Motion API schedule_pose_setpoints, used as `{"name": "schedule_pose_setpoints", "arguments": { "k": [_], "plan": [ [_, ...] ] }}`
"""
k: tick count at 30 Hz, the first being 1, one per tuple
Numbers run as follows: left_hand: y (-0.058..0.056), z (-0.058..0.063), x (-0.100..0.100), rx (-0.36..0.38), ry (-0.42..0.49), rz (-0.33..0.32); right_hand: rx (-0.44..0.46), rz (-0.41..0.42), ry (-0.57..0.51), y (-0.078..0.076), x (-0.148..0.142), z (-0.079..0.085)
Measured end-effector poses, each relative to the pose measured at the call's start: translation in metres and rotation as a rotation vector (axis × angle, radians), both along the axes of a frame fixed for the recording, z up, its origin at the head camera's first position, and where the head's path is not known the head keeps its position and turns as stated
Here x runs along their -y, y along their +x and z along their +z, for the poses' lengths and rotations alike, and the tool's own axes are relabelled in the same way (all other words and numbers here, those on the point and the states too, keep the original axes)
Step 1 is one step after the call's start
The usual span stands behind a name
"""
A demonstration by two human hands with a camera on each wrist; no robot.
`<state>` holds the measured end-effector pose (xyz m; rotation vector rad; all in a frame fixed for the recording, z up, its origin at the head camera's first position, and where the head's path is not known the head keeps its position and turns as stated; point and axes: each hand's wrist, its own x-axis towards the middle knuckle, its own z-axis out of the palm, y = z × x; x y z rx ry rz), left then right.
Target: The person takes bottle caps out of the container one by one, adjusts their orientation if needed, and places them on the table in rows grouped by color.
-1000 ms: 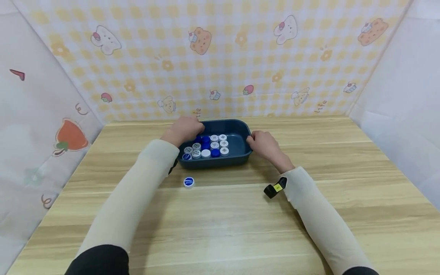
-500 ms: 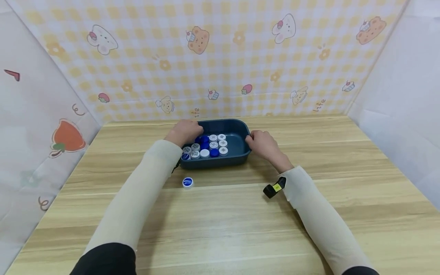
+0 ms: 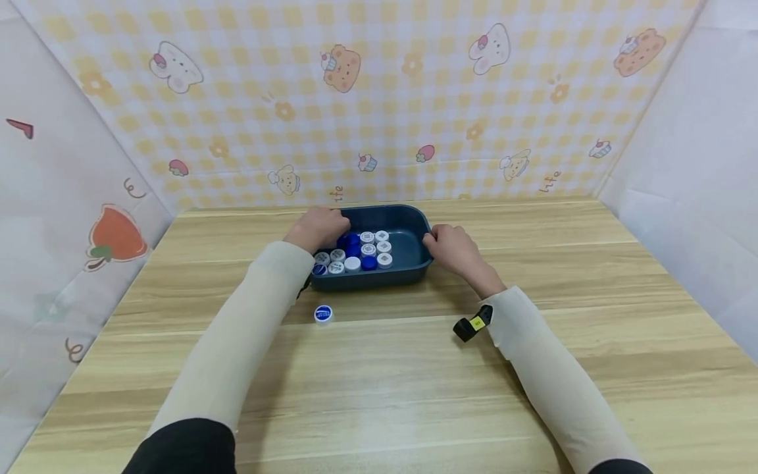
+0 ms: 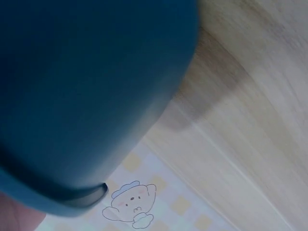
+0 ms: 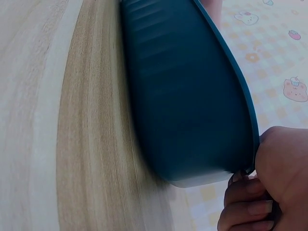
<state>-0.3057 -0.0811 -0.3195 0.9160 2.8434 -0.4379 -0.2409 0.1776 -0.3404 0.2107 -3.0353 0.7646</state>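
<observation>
Here my left hand [image 3: 318, 228] and right hand [image 3: 458, 251] grip the blue tray [image 3: 373, 281] at opposite ends; steady, level pressure should stop the caps [image 3: 368, 250] sliding.

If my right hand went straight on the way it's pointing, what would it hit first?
The dark blue tray: your right hand grips its right end, so that would probably come first. Beyond that, depth is hard to judge.
</observation>
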Motion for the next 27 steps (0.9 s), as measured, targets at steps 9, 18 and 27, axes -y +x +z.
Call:
{"name": "schedule_pose_setpoints", "arguments": {
  "k": [9,18,27],
  "plan": [
    [0.008,0.019,0.004,-0.034,0.031,-0.016,0.003,0.000,-0.005,0.000,0.001,0.000],
    [0.056,0.037,0.035,-0.032,0.314,0.008,0.008,-0.007,-0.005,0.000,0.000,0.001],
    [0.108,0.041,0.060,-0.155,0.448,-0.037,0.007,-0.012,-0.007,0.001,0.001,0.002]
  ]
}}
